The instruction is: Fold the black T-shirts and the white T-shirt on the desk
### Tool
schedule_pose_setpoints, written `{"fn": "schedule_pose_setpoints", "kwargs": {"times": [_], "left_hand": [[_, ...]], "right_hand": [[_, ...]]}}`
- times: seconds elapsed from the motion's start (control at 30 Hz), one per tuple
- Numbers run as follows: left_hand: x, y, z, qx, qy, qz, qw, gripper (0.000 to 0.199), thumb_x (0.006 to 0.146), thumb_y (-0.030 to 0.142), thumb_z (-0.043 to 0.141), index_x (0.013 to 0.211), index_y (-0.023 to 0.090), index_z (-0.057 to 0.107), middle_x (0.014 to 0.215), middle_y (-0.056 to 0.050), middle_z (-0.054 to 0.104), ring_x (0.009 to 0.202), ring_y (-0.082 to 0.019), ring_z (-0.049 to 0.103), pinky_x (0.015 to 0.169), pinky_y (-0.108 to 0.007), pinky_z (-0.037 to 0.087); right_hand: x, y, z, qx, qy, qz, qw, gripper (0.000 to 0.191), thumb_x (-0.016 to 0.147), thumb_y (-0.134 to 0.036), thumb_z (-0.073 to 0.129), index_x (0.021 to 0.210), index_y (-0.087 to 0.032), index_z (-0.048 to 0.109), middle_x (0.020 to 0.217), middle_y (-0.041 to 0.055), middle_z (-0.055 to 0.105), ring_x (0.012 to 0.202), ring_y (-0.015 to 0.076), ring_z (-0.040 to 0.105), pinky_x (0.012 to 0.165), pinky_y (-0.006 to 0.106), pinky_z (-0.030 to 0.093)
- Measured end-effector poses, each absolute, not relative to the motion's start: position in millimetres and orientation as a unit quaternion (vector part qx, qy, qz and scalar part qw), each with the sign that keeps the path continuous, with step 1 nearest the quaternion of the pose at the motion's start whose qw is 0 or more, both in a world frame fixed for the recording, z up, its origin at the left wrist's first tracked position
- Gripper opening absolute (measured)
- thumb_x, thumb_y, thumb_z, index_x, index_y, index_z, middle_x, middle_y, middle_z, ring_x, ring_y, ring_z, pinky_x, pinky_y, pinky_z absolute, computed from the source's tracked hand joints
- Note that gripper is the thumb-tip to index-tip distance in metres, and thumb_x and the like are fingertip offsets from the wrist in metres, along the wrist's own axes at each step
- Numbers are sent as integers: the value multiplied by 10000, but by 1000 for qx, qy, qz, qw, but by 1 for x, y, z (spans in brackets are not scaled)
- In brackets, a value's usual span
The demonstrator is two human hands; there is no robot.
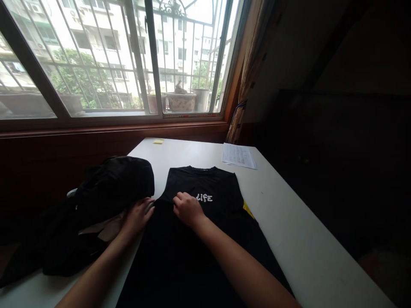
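Observation:
A black sleeveless shirt (212,239) lies spread on the white table, its neckline toward the window. White lettering reading "Life" is on its chest, and a yellow patch (248,210) shows at its right edge. My left hand (138,215) is at the shirt's left edge by the armhole, fingers bent and closed on the cloth there. On the chest, just left of the lettering, rests my right hand (188,208), its fingers curled and pinching the fabric. The fingertips of both hands are partly hidden.
A heap of dark clothes (118,179) sits left of the shirt, close to my left hand. The white table (308,239) also bears printed papers (239,155) at the far right and a yellow sticky note (158,141) at the far edge. Behind stands a barred window (180,64).

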State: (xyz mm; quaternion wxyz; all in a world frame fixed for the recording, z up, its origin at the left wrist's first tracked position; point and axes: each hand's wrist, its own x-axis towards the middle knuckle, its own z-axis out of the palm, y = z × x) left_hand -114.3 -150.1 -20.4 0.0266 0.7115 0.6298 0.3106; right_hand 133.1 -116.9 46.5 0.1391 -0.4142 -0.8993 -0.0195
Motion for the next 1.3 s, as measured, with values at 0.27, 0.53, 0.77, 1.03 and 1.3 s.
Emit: {"fn": "schedule_pose_setpoints", "kwargs": {"times": [0.27, 0.53, 0.77, 1.03, 1.3], "left_hand": [[-109, -156, -10, 726, 606, 323, 42, 366, 936, 352, 498, 1247, 291, 681, 1178, -62, 678, 1096, -263, 660, 982, -419, 544], [-101, -170, 3, 785, 573, 236, 16, 431, 925, 179, 478, 1289, 324, 659, 1245, -50, 661, 1078, -283, 619, 954, -453, 539], [-102, -174, 7, 786, 573, 233, 4, 379, 917, 178, 490, 1222, 301, 679, 1208, -55, 665, 1066, -286, 614, 925, -439, 549], [-101, -172, 8, 778, 587, 222, 29, 323, 912, 176, 470, 1159, 239, 668, 1085, -84, 650, 991, -268, 640, 890, -408, 534], [-103, -173, 10, 755, 614, 208, 95, 248, 927, 184, 449, 1104, 202, 621, 1085, -88, 607, 862, -212, 674, 779, -336, 531]], "right_hand": [[153, -104, 45, -415, -901, -48, 116, 136, 985, -219, 514, 991, -207, 650, 1052, 66, 644, 939, 206, 588, 766, 290, 465], [156, -104, 50, -364, -924, -74, 93, 228, 984, -136, 444, 970, -177, 668, 1061, 98, 646, 939, 226, 566, 793, 337, 450], [157, -112, 62, -365, -918, -86, 128, 163, 918, -195, 546, 1023, -179, 671, 1210, 113, 634, 1072, 265, 541, 857, 375, 463], [117, -104, 33, -272, -945, 5, 182, 420, 1025, -348, 444, 1393, -180, 560, 1492, 82, 530, 1390, 253, 426, 1174, 415, 317], [157, -104, 16, -281, -945, 107, 129, 534, 1051, -490, 369, 1536, -268, 404, 1631, 5, 334, 1525, 205, 228, 1255, 444, 174]]}}
